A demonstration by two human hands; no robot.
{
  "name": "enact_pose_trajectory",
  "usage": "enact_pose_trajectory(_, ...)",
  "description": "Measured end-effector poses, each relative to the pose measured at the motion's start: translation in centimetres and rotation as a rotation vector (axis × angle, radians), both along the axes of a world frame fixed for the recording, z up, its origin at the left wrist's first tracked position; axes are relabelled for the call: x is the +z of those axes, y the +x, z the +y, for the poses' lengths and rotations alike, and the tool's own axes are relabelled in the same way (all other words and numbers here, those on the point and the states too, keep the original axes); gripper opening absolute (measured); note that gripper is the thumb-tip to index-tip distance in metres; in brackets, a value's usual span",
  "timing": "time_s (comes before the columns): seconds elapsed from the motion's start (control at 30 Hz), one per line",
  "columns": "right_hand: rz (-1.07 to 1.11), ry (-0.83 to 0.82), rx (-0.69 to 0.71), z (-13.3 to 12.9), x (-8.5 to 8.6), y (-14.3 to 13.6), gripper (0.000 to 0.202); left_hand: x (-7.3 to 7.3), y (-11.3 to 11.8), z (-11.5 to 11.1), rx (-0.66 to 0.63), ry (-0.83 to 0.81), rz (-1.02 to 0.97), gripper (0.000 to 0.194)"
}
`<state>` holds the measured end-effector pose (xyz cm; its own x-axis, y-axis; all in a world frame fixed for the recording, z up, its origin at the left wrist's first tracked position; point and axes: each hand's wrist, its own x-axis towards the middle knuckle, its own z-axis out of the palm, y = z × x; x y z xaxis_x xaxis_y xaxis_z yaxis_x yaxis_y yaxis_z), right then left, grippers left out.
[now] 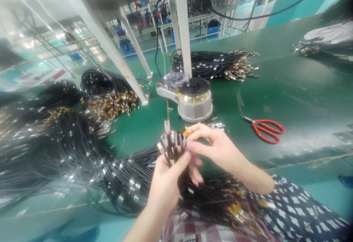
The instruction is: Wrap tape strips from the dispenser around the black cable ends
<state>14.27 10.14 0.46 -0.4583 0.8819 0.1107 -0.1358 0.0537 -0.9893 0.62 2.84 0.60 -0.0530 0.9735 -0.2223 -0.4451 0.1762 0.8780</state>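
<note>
Head view, left hand: the left hand (164,183) is closed round a bundle of black cables (172,148), thumb across the front, the metal-tipped ends fanned upward.
Head view, right hand: the right hand (216,144) has its fingertips bent in at the right side of those ends, touching them; a small amber piece (186,133) shows at the fingertips. Blur hides whether they pinch anything.
Held bundle's place: above the near edge of the green tabletop (306,98), in front of the dispenser.
Carousel tape dispenser (195,106): white and round with a black disc on top, set around the middle of the tabletop, beside a white metal post (182,25).
Red-handled scissors (267,129): lying right of the dispenser, nearer the near edge, blades pointing left.
Small metal pieces (217,126): on the tabletop, just beyond the right hand.
Far cable bundle (209,64): behind the dispenser, toward the far edge, tips pointing right.
Left cable heaps (107,95): piled along the left side, with loose black cables (118,183) spreading over the near edge.
White gloves (329,33): at the far right, by more cable ends (306,47).
Lap: dark cables (209,194) over checked cloth (212,231).
</note>
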Motion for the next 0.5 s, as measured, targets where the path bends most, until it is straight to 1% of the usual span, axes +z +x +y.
enact_pose_trajectory(0.1,-0.002,-0.021,0.007,-0.1,0.1,0.3,0.009,0.3,0.1,0.1,0.106,-0.008,0.003,0.019)
enact_pose_trajectory(0.17,-0.002,-0.024,0.018,-0.1,0.1,0.6,0.009,0.3,0.1,0.1,0.188,0.02,0.059,0.018)
enact_pose_trajectory(0.23,0.007,-0.036,0.025,-0.1,0.2,0.8,0.01,0.2,0.1,0.1,0.234,0.049,0.115,0.018)
enact_pose_trajectory(0.37,0.018,-0.056,0.031,-0.2,0.3,1.1,0.01,-0.2,0.0,0.1,0.217,0.039,0.145,0.017)
enact_pose_trajectory(0.5,-0.013,-0.03,0.051,-0.4,0.3,1.0,0.014,-0.2,-0.1,0.0,0.101,-0.029,0.176,0.022)
